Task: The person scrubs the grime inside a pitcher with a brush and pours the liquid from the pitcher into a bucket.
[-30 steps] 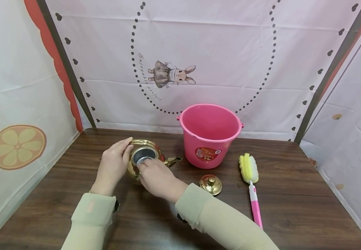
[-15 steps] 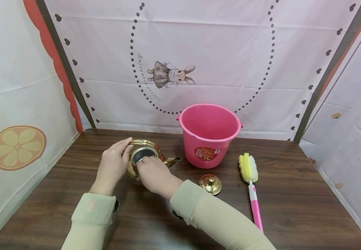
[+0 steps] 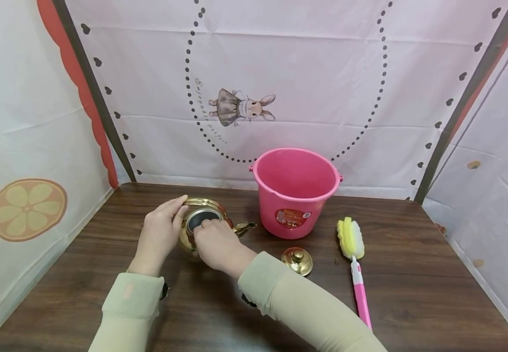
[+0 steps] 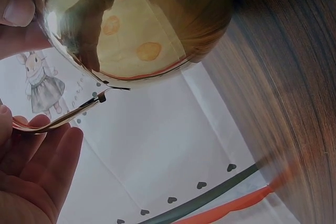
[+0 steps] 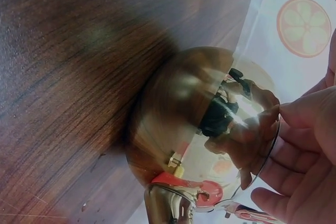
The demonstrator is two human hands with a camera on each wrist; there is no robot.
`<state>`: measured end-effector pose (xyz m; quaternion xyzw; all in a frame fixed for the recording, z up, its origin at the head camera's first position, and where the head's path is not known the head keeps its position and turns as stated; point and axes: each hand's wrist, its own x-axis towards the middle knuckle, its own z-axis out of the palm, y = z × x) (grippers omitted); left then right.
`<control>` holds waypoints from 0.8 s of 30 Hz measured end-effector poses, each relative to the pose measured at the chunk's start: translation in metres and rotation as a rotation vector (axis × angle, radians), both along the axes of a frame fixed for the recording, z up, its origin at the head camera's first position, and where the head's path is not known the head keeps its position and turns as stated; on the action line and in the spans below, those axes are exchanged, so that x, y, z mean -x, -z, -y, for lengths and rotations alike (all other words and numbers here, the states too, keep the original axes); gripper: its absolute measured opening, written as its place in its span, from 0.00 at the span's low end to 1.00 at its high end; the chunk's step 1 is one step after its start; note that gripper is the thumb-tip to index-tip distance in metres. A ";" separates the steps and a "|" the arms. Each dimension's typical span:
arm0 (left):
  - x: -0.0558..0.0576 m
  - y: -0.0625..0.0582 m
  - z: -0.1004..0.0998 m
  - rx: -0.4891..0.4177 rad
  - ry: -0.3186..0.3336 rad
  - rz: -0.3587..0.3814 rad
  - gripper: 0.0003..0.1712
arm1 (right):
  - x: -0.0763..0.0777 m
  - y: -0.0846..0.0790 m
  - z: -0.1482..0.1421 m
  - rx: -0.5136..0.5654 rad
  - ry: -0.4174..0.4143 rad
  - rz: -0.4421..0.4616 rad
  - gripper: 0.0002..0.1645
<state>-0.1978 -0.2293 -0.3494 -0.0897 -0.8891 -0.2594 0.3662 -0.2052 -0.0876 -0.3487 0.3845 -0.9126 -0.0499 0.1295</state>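
A shiny gold teapot stands on the table at left of centre in the head view, its spout to the right. My left hand grips its raised handle, with the fingers under the bar in the left wrist view. A metal strainer sits in the uncovered mouth. Over the near side of that mouth, my right hand has curled fingers pinching at the strainer's edge; the fingertips are partly hidden. From the right wrist view, the thumb lies right at the rim. The gold lid rests to the right.
Behind the lid stands a pink bucket, close to the spout. A sponge brush with a pink and white handle lies at the right of the wooden table. Printed cloth walls in the back and sides.
My right hand has shifted slightly left and up at the teapot's mouth, its fingers now more curled. The left hand keeps its grip on the handle; the teapot has not moved.
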 end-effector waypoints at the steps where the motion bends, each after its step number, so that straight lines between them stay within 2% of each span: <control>1: 0.000 0.000 0.000 -0.001 0.001 0.004 0.16 | 0.000 -0.001 0.000 -0.001 0.005 0.006 0.14; 7: 0.000 -0.001 -0.003 -0.004 0.002 0.016 0.17 | 0.002 -0.002 -0.002 0.006 0.015 0.013 0.16; 24: -0.003 -0.001 0.000 -0.011 -0.014 0.039 0.17 | 0.000 0.006 -0.003 0.124 -0.022 -0.146 0.12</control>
